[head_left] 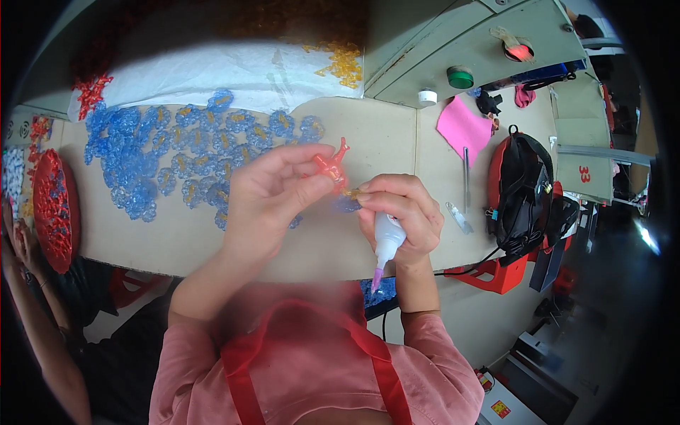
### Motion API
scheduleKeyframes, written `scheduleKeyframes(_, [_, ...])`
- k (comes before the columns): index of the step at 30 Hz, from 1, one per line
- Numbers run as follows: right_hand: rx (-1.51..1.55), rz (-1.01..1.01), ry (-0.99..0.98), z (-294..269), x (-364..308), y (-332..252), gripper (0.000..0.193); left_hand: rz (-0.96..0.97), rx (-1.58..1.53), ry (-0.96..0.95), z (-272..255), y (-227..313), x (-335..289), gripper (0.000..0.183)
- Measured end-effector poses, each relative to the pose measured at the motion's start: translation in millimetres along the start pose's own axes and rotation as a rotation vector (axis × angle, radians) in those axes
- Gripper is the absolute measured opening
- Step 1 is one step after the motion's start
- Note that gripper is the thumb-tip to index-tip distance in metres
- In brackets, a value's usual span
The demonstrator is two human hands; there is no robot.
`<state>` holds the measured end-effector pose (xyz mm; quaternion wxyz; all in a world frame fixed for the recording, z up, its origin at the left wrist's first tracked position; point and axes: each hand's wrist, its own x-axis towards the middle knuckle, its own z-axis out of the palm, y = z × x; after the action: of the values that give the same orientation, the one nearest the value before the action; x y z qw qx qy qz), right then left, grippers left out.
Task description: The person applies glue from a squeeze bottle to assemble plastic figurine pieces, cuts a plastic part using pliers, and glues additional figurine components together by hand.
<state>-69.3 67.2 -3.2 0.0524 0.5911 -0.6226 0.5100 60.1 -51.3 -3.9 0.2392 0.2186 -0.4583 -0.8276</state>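
Observation:
My left hand (273, 188) is closed, its fingertips pinching a translucent red plastic piece (330, 166) with thin prongs, above the table. Just to its right, my right hand (407, 212) pinches a small amber plastic piece (352, 193) between thumb and fingers. A blurred bluish bit shows beneath that amber piece; I cannot make out what it is. The same right hand also grips a white squeeze bottle (388, 237), its narrow purple tip pointing down toward me. The two hands are close together, and the red and amber pieces nearly meet; whether they touch is unclear.
Many translucent blue flower-shaped pieces (198, 142), several with amber centres, cover the table's left. Amber pieces (343, 64) lie on white sheeting behind. A red tray (57, 212) stands left, near another person's arm (49, 340). Right are a pink cloth (464, 127) and black bag (523, 198).

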Motion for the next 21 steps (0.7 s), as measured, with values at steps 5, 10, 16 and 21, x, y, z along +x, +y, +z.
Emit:
scheduleKeyframes(5, [0.009, 0.025, 0.017, 3.7, -0.1, -1.0, 0.018, -0.010, -0.013, -0.019, 0.2, -0.5, 0.7, 0.030])
scheduleKeyframes(10, [-0.008, 0.037, -0.006, 4.1, 2.2, -3.3, 0.022, -0.065, -0.043, -0.023, -1.8, 1.7, 3.0, 0.032])
scheduleKeyframes(16, [0.031, -0.020, -0.020, 5.1, 2.3, 3.7, 0.030, -0.168, -0.142, -0.027, -1.2, 2.7, 5.4, 0.031])
scheduleKeyframes(21, [0.026, 0.018, -0.015, 9.2, -3.0, 6.7, 0.028, -0.179, -0.113, -0.005, -1.6, 1.4, 5.6, 0.033])
